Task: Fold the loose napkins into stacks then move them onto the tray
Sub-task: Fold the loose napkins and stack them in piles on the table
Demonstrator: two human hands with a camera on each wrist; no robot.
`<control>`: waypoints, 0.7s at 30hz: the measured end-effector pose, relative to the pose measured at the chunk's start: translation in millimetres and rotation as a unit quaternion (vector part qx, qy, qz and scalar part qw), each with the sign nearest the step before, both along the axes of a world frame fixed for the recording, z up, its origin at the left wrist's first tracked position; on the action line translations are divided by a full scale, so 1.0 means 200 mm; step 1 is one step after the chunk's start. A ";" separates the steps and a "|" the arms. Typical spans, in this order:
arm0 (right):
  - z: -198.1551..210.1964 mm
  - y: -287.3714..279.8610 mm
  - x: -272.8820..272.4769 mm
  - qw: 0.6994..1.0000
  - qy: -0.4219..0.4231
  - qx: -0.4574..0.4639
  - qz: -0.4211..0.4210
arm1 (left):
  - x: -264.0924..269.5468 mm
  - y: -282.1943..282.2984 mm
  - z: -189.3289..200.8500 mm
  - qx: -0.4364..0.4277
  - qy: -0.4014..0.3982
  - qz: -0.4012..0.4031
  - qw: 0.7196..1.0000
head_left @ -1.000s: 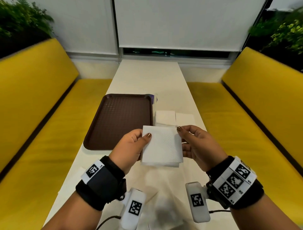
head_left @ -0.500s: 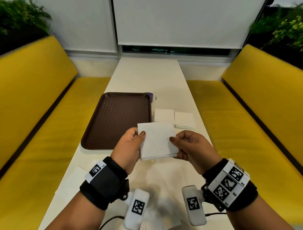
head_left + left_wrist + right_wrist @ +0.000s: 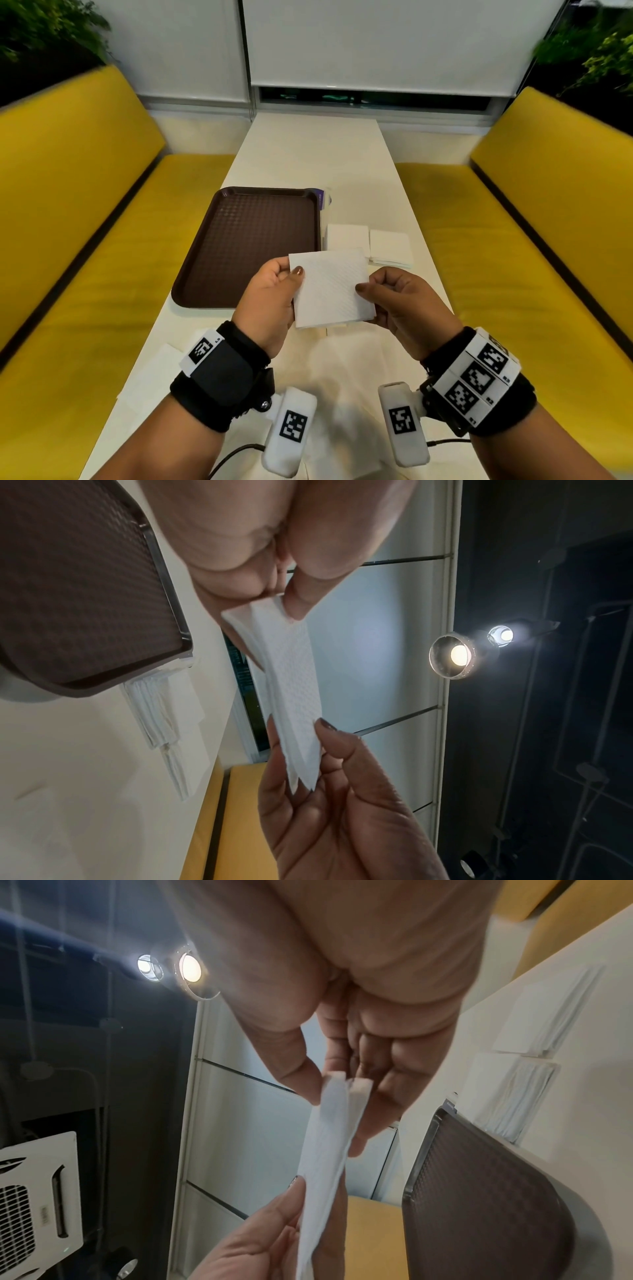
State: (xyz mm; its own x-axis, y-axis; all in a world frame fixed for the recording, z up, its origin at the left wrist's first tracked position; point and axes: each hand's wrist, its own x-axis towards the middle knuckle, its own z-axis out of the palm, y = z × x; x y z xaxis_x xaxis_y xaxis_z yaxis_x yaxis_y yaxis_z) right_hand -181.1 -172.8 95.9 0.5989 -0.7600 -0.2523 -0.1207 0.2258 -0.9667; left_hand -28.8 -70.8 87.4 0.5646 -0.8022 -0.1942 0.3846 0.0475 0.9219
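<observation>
Both hands, left hand [image 3: 270,305] and right hand [image 3: 404,305], pinch a folded napkin [image 3: 330,287] above the table [image 3: 315,154].

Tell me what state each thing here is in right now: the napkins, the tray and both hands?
Held napkin: folded, lifted off the table, pinched on both sides.
Left hand: pinches the napkin's left edge.
Right hand: pinches its right edge.
Tray: flat on the table, nothing on it.
Two folded stacks: side by side on the table, right of the tray.
Loose napkins: unfolded, on the near table.
</observation>
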 end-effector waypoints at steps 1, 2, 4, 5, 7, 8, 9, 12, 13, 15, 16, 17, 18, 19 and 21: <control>0.00 0.00 0.01 1.000 0.001 0.001 0.003 | 0.01 0.00 0.00 -0.001 -0.006 0.002 1.000; 0.00 0.00 0.01 1.000 0.001 0.003 0.006 | 0.01 0.00 0.00 -0.001 -0.012 0.003 1.000; 0.00 0.00 0.02 1.000 -0.006 0.008 0.012 | 0.02 0.01 -0.01 0.001 -0.028 0.006 1.000; 0.01 0.00 0.02 1.000 -0.011 0.011 0.011 | 0.03 0.01 0.00 0.002 -0.039 0.005 0.999; 0.02 0.00 0.03 1.000 -0.016 0.017 0.000 | 0.04 0.02 0.00 0.002 -0.057 0.000 0.998; 0.03 0.00 0.04 1.000 -0.017 0.019 -0.005 | 0.04 0.02 0.00 0.001 -0.066 -0.006 0.998; 0.04 -0.01 0.05 1.000 -0.019 0.018 -0.007 | 0.04 0.03 0.00 0.000 -0.075 -0.014 0.997; 0.07 -0.02 0.08 1.000 -0.018 -0.009 0.003 | 0.04 0.05 0.02 -0.013 -0.096 -0.049 0.994; 0.08 -0.02 0.09 0.999 -0.018 -0.026 0.008 | 0.04 0.06 0.03 -0.016 -0.108 -0.063 0.992; 0.10 -0.01 0.10 0.998 -0.030 -0.059 0.011 | 0.03 0.07 0.04 -0.018 -0.139 -0.088 0.986; 0.10 -0.01 0.10 0.997 -0.039 -0.070 0.010 | 0.03 0.07 0.04 -0.020 -0.153 -0.095 0.983; 0.10 0.00 0.11 0.996 -0.045 -0.076 0.007 | 0.03 0.08 0.05 -0.021 -0.163 -0.100 0.981; 0.10 0.00 0.11 0.995 -0.048 -0.083 0.003 | 0.03 0.08 0.05 -0.019 -0.172 -0.103 0.979; 0.09 0.00 0.11 0.995 -0.049 -0.091 -0.001 | 0.03 0.08 0.06 -0.017 -0.179 -0.103 0.978; 0.08 0.01 0.11 0.993 -0.050 -0.103 -0.002 | 0.04 0.09 0.06 -0.016 -0.183 -0.093 0.979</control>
